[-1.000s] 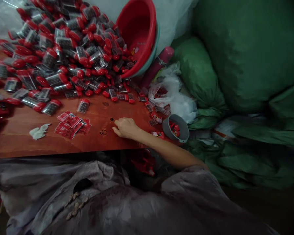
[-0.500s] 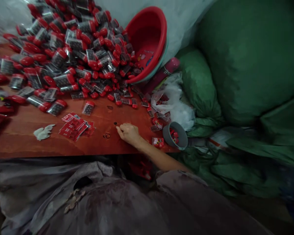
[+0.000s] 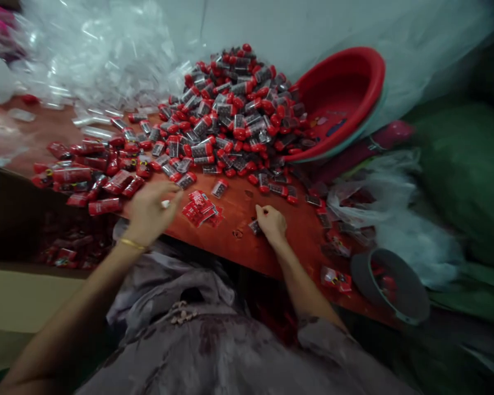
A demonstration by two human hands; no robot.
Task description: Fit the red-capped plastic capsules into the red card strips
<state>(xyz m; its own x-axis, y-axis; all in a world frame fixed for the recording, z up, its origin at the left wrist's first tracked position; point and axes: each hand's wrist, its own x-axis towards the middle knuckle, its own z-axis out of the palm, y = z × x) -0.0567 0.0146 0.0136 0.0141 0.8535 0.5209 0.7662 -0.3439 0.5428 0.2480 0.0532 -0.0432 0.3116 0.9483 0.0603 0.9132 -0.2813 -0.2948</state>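
My right hand is closed low over the red-brown table. A small clear container with dark contents sticks out at the left of its fingers. My left hand, a yellow bangle at its wrist, hovers near the table's front edge, blurred, with thumb and fingers apart. A bit of crumpled white material shows between them, seemingly on the table. Between the hands lie red printed cards, and one red-capped container lies just behind them. Behind rises a heap of red-capped clear containers.
Red packets are piled at the left, above an open box with more packets. Clear plastic fills the back left. A red basin leans behind the heap. At right are a grey bowl and white plastic bags.
The view has swung left. My left hand has come into view over the left of the table. My right hand stays closed, and the clear container now shows beside its fingers.
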